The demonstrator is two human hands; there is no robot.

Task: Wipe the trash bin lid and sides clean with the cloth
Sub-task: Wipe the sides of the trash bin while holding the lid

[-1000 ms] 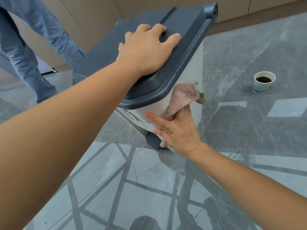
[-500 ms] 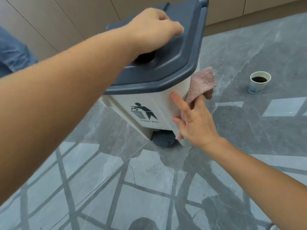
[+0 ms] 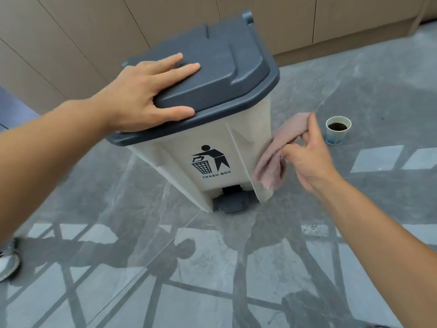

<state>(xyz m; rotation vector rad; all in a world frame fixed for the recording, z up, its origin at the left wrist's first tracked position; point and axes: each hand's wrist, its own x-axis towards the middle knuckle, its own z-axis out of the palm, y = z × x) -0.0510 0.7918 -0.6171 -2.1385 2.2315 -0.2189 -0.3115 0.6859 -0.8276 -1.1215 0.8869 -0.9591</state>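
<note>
Our left hand (image 3: 144, 95) lies flat and spread on the near left corner of the trash bin lid (image 3: 212, 67), fingers stretched over the top, thumb along the lid's front rim; it grips nothing, just presses. Our right hand (image 3: 307, 157) is to the right of the trash bin (image 3: 212, 143), fingers pinched closed on the cloth (image 3: 276, 152). The cloth hangs down from that pinch beside the bin's right side; its left edge sits against the front right corner of the body, though we cannot tell whether it really touches. The right hand itself is clear of the bin.

The bin stands on the floor (image 3: 118, 268) between our 2 hands, looking tilted in the wide lens. Lid is dark grey plastic, closed, with a raised panel and a hinge at the far edge. Body is cream, with a black litter pictogram (image 3: 209, 159) and the words TRASH BOX on the front. A dark grey foot pedal (image 3: 233, 202) sticks out at the base. Cloth is pale pink, soft, bunched.

Floor is glossy grey marbled tile with reflections of window frames. 1 paper cup (image 3: 338, 130) of dark liquid stands on the floor, right of the right hand. Beige panelled wall (image 3: 82, 31) behind the bin. A shoe (image 3: 8, 263) shows at the left edge.
</note>
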